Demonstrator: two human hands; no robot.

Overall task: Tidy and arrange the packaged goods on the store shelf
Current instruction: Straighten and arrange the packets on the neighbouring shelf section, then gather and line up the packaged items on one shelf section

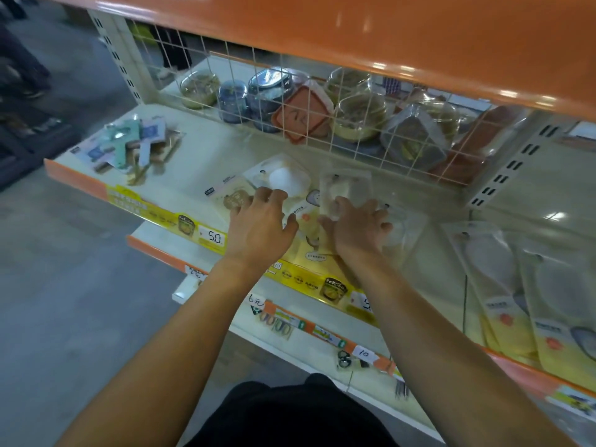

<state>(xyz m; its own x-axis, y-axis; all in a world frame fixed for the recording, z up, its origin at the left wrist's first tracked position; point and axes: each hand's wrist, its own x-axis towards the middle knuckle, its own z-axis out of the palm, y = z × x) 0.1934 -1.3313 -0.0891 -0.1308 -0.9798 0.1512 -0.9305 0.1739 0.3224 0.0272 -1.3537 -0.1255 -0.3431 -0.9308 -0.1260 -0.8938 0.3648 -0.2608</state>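
Note:
On the cream shelf (pixel 206 150) lie flat clear-plastic packets with yellow card bottoms. My left hand (pixel 261 227) rests fingers spread on one packet with a white round item (pixel 283 179) and a brown-printed packet (pixel 230 196) beside it. My right hand (pixel 358 227) grips the lower part of a clear packet (pixel 346 188), thumb on its left edge, fingers over the front. Another clear packet (pixel 403 227) lies under and right of that hand. It is blurred whether the gripped packet is lifted off the shelf.
A loose pile of blue and green packets (pixel 129 146) lies at the shelf's left end. Behind a wire grid (pixel 290 101) stand jars and lidded containers. More yellow-bottomed packets (pixel 516 295) lie at the right. An orange shelf (pixel 419 37) overhangs above; price labels line the front edge.

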